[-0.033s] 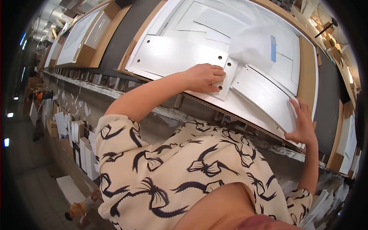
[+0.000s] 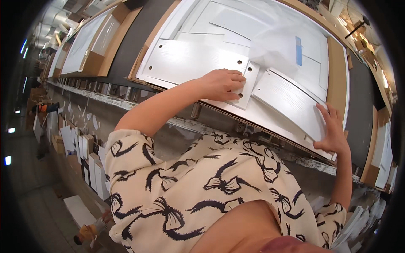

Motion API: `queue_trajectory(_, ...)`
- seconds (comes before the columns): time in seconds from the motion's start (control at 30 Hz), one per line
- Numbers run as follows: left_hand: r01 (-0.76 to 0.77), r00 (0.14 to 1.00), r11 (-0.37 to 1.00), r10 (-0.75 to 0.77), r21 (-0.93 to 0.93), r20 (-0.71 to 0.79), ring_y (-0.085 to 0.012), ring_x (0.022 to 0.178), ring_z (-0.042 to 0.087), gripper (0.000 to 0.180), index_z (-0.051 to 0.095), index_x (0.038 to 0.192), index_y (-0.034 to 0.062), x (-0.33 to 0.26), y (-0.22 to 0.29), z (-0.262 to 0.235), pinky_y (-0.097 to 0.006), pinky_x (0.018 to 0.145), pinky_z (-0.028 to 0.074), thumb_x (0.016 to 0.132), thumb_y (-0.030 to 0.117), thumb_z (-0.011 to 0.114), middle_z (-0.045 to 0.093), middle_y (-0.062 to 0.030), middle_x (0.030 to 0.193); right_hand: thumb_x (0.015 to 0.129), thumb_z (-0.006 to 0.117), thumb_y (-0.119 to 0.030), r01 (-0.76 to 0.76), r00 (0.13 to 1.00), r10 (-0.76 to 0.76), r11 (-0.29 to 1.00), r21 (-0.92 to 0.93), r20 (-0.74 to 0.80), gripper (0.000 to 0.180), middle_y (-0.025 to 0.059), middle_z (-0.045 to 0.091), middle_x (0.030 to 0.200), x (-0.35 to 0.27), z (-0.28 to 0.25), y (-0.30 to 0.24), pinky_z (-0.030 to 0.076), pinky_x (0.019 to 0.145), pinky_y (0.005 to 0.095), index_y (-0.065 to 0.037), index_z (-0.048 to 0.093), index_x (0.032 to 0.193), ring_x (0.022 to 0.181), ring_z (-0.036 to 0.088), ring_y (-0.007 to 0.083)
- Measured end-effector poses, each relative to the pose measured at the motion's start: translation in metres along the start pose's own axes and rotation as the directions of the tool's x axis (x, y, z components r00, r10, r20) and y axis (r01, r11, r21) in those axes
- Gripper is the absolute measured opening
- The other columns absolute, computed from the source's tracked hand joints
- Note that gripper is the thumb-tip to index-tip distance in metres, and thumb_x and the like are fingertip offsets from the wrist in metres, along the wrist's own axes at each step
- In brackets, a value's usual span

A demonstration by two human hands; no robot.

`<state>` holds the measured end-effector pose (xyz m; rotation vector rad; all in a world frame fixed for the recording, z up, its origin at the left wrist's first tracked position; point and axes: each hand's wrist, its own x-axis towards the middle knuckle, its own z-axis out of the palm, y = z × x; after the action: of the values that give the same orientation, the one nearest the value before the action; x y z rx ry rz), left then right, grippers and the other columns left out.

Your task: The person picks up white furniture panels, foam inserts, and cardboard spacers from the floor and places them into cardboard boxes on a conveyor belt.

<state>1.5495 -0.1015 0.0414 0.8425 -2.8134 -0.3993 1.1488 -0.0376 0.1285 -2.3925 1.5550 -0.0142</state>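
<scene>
Ideally, steady the drilled white boards point(image 2: 196, 55) under the loosely bent left hand point(image 2: 221, 85); guide the angled white board point(image 2: 289, 103) evenly, right hand point(image 2: 334, 134), grip wide, holding its right end.

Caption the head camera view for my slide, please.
Left hand lies on white panels with dark holes; right hand holds one end of another white panel, over an open carton.
</scene>
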Motion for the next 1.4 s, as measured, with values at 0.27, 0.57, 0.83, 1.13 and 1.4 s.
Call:
queue_trajectory(0.27, 0.093, 0.993, 0.989, -0.102, -0.116, -0.068, -0.0255, 0.114, 0.051, 0.03, 0.066, 0.094, 0.0049, 0.01, 0.003, -0.001, -0.035, 0.092, 0.044, 0.074, 0.027, 0.069, 0.06, -0.0076, 0.114, 0.037, 0.069, -0.021, 0.005, 0.995, 0.0, 0.999, -0.044, 0.103, 0.098, 0.0244, 0.032, 0.131, 0.012, 0.016, 0.014, 0.032, 0.1, 0.0494, -0.02, 0.041, 0.131, 0.121, 0.031, 0.0432)
queue_trajectory(0.57, 0.178, 0.982, 0.977, -0.184, -0.115, -0.044, -0.0254, 0.108, 0.052, 0.028, 0.066, 0.097, 0.0054, 0.017, 0.008, -0.003, -0.035, 0.089, 0.045, 0.072, 0.019, 0.07, 0.063, -0.0086, 0.107, 0.039, 0.072, -0.019, 0.117, 0.977, -0.115, 0.993, 0.002, 0.181, 0.097, 0.024, 0.031, 0.133, 0.009, 0.021, 0.008, 0.032, 0.102, 0.0481, -0.019, 0.042, 0.131, 0.123, 0.029, 0.0428)
queue_trajectory(0.83, 0.245, 0.965, 0.966, -0.252, -0.086, -0.077, -0.0279, 0.108, 0.049, 0.027, 0.064, 0.102, 0.0061, 0.039, 0.011, 0.007, -0.037, 0.089, 0.044, 0.078, 0.017, 0.066, 0.062, -0.0072, 0.106, 0.041, 0.07, -0.017, 0.134, 0.975, -0.158, 0.979, 0.153, 0.157, 0.096, 0.0204, 0.029, 0.138, 0.03, 0.02, 0.027, 0.031, 0.102, 0.0469, -0.02, 0.042, 0.132, 0.127, 0.027, 0.0393)
queue_trajectory(1.13, 0.377, 0.926, 0.924, -0.375, 0.061, -0.034, -0.0286, 0.119, 0.042, 0.05, 0.049, 0.121, 0.0046, 0.071, 0.011, 0.015, -0.043, 0.099, 0.034, 0.08, 0.031, 0.062, 0.049, -0.0127, 0.124, 0.033, 0.082, -0.017, -0.013, 0.991, 0.015, 1.0, -0.013, 0.132, 0.111, 0.0156, 0.024, 0.145, 0.08, 0.018, 0.061, 0.031, 0.106, 0.0453, -0.034, 0.039, 0.134, 0.132, 0.023, 0.0366)
queue_trajectory(1.4, 0.385, 0.917, 0.923, -0.383, -0.003, -0.108, -0.0308, 0.122, 0.039, 0.049, 0.043, 0.127, 0.0027, 0.065, 0.009, 0.015, -0.042, 0.1, 0.034, 0.081, 0.015, 0.054, 0.044, -0.0153, 0.131, 0.037, 0.079, -0.02, 0.009, 0.993, -0.023, 0.992, 0.126, 0.114, 0.1, 0.0176, 0.028, 0.143, 0.084, 0.018, 0.054, 0.031, 0.105, 0.0454, -0.031, 0.045, 0.13, 0.131, 0.025, 0.0373)
